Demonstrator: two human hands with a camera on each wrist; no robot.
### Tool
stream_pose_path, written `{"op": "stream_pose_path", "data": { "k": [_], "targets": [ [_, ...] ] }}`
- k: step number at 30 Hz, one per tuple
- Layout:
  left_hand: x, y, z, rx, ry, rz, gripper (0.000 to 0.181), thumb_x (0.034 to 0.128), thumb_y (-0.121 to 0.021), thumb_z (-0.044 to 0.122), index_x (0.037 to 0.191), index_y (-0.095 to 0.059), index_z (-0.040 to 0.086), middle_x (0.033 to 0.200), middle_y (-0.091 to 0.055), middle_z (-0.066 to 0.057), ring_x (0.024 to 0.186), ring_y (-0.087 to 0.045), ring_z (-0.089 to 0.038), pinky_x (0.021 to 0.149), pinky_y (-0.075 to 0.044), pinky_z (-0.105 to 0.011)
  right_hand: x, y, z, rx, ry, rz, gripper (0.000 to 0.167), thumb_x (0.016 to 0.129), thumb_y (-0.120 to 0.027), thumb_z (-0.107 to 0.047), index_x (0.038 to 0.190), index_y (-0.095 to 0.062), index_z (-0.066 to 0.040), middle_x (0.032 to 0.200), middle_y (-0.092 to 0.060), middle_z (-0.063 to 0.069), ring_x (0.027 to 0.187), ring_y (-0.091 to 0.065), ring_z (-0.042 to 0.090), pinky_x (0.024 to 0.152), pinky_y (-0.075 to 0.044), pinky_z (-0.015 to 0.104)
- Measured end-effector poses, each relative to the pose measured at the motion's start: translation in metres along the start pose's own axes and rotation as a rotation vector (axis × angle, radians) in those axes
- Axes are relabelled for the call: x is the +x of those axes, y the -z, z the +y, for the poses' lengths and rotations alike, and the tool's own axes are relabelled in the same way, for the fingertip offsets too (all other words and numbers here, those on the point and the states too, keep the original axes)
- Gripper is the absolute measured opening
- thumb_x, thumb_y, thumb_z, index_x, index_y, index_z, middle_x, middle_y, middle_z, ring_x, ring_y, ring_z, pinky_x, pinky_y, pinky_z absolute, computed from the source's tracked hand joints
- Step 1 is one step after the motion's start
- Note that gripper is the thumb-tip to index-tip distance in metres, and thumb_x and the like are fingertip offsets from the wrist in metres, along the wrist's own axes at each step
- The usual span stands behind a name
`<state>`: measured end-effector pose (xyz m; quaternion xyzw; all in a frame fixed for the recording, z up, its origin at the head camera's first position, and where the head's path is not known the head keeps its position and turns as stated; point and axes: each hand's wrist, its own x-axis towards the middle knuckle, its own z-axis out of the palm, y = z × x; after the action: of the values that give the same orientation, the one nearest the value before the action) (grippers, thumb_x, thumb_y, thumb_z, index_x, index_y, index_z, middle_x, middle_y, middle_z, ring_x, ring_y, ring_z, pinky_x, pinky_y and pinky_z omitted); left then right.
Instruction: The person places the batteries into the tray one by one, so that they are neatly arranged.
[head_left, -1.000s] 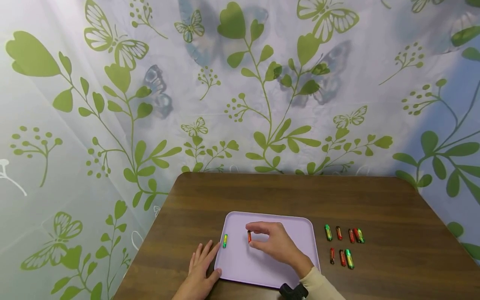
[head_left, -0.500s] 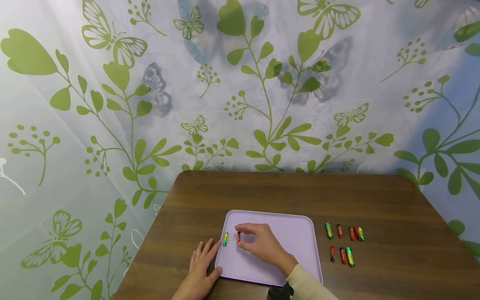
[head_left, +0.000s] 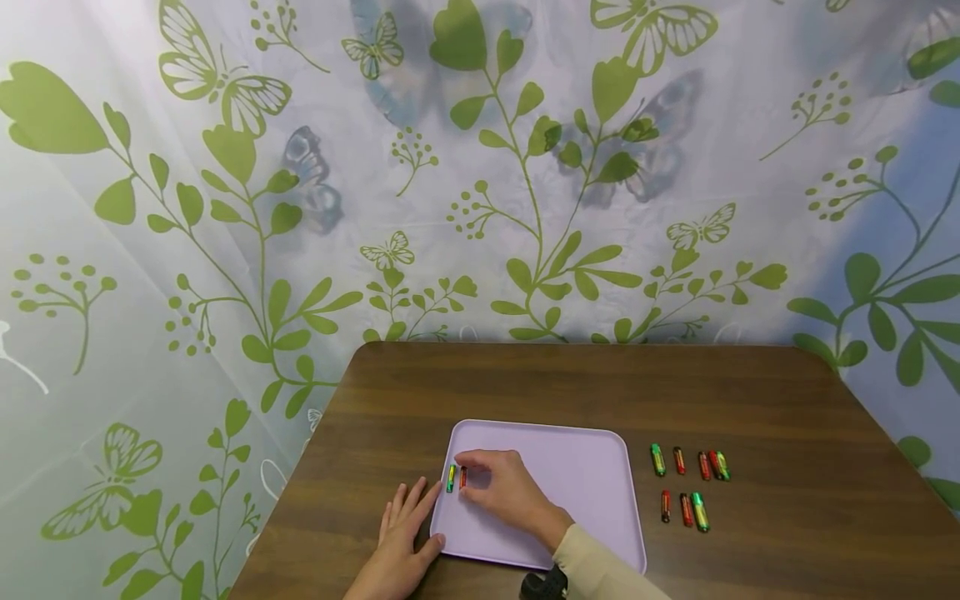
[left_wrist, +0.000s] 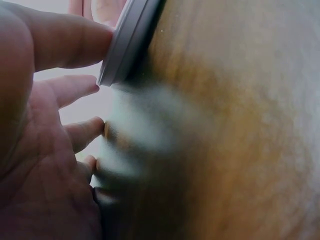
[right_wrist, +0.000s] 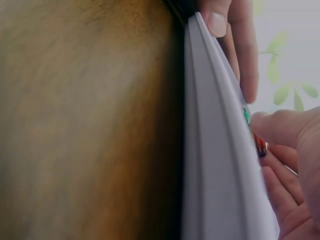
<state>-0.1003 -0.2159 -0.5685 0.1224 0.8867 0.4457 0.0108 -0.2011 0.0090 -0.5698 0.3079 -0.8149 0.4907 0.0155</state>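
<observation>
A lilac tray lies on the brown table. My right hand is over its left part, pinching a red battery between thumb and fingers. Just left of that, a green-and-yellow battery lies near the tray's left rim. In the right wrist view the red battery shows by the thumb, beyond the tray wall. My left hand rests at the tray's left edge, fingers spread and fairly straight. Its thumb touches the tray rim in the left wrist view.
Right of the tray, several red and green batteries lie on the table in two loose rows, among them a green one and a red one. A leaf-and-butterfly patterned curtain hangs behind the table.
My right hand has carried the red battery leftward across the tray, up beside the green one. My left hand has stayed at the tray's edge.
</observation>
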Motion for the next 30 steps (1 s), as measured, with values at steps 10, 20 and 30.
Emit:
{"op": "stream_pose_path", "data": {
  "k": [10, 20, 30],
  "targets": [
    [0.001, 0.001, -0.001, -0.026, 0.018, -0.010, 0.071, 0.0947, -0.073, 0.012, 0.163, -0.052, 0.012, 0.171, -0.032, -0.037, 0.160, -0.003, -0.069, 0.123, 0.008, -0.083, 0.007, -0.009, -0.002, -0.161, 0.023, -0.016, 0.043, 0.088, -0.090, -0.008, 0.129, -0.079, -0.008, 0.125, -0.082, 0.004, 0.115, -0.077, 0.015, 0.102, -0.063, 0.037],
    [0.000, 0.002, 0.001, -0.015, 0.067, -0.046, 0.072, 0.0963, -0.073, 0.013, 0.164, -0.050, 0.013, 0.175, -0.029, -0.033, 0.162, -0.001, -0.066, 0.124, 0.010, -0.082, 0.008, -0.014, -0.005, -0.238, 0.054, -0.019, 0.043, 0.089, -0.091, -0.012, 0.129, -0.079, -0.006, 0.125, -0.082, 0.004, 0.120, -0.077, 0.018, 0.104, -0.063, 0.038],
    [0.001, -0.003, -0.007, -0.061, 0.008, 0.010, 0.072, 0.0939, -0.074, 0.013, 0.163, -0.053, 0.015, 0.171, -0.031, -0.038, 0.157, -0.001, -0.072, 0.126, 0.016, -0.076, 0.007, -0.014, -0.004, -0.248, 0.057, -0.017, 0.045, 0.088, -0.092, -0.014, 0.131, -0.078, -0.008, 0.127, -0.082, 0.004, 0.121, -0.076, 0.018, 0.104, -0.063, 0.038]
  ]
}}
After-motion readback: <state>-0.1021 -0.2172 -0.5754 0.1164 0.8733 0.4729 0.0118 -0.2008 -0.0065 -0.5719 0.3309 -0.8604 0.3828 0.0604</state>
